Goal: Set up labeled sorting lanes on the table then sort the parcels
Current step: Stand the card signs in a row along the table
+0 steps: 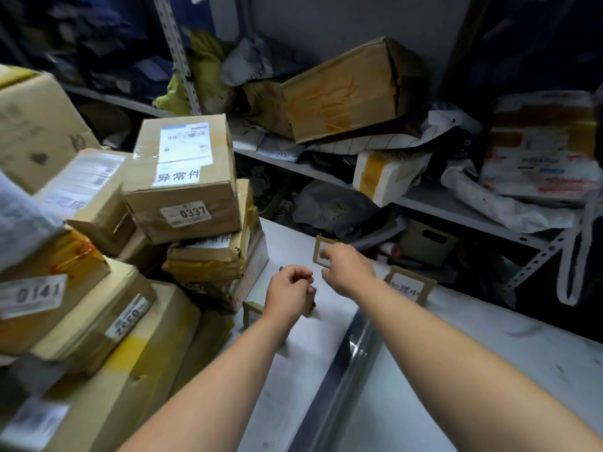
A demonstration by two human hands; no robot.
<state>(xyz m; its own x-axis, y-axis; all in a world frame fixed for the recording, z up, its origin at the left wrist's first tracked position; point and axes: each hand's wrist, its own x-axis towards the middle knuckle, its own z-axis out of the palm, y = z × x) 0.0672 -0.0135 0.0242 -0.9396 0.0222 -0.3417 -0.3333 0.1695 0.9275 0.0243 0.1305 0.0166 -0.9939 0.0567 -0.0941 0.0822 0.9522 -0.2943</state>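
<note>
Table (489, 353): pale, scuffed top. A dark metal strip (346, 363) crosses it from the near edge toward the far side.
Parcel stack (98, 396): cardboard boxes piled on the left of the table. Tags 0141 (32, 295) and 0332 (127, 318) face the viewer.
Near label stand (250, 313): small cardboard frame standing on the table just right of the stack, mostly hidden under the left hand.
Left hand (288, 288): fingers curled, directly over the near label stand. Whether it actually grips the stand cannot be told.
Right hand (346, 265): reaching further in, fingertips pinching the near edge of the far label stand.
Far label stand (321, 252): cardboard frame with a white insert, at the table's far edge. Its text is unreadable.
Right label stand (409, 287): upright to the right of both hands, handwritten card facing the viewer, apart from the other two.
Box 0337 (182, 181): sits on top of the stack on a tilted base, close to the lane area.
Shelving (456, 203): beyond the table, loaded with loose bags and crushed boxes.
Risk, stands: they look light and likely tip if released off-square or brushed by a withdrawing wrist.
Risk, far edge: the far label stand could drop behind the table if nudged further.
Risk, stack: the leaning boxes may slide into the lanes, and crowded stands could blur lane boundaries.
</note>
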